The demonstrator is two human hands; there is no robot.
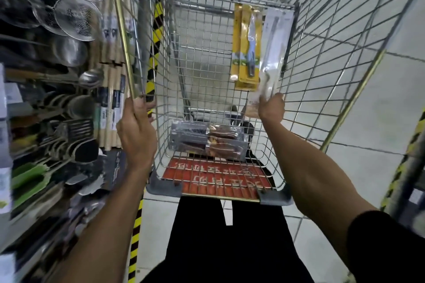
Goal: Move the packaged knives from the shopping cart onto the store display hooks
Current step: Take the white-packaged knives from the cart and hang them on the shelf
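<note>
A wire shopping cart (161,103) stands in front of me. My left hand (135,131) grips the cart's left top rail. My right hand (271,108) reaches inside the cart and holds the lower end of a knife in clear packaging (274,53), which stands upright. Just left of it lie knives on yellow cards (247,48) against the cart floor. More clear-packed knives with brown handles (207,142) rest at the near end of the cart.
Store display hooks (53,103) on the left carry strainers, ladles, spatulas and rolling pins, close to the cart's side. Yellow-black floor tape (135,232) runs along the shelf base. Tiled floor lies to the right, with another shelf base (404,174) at the far right.
</note>
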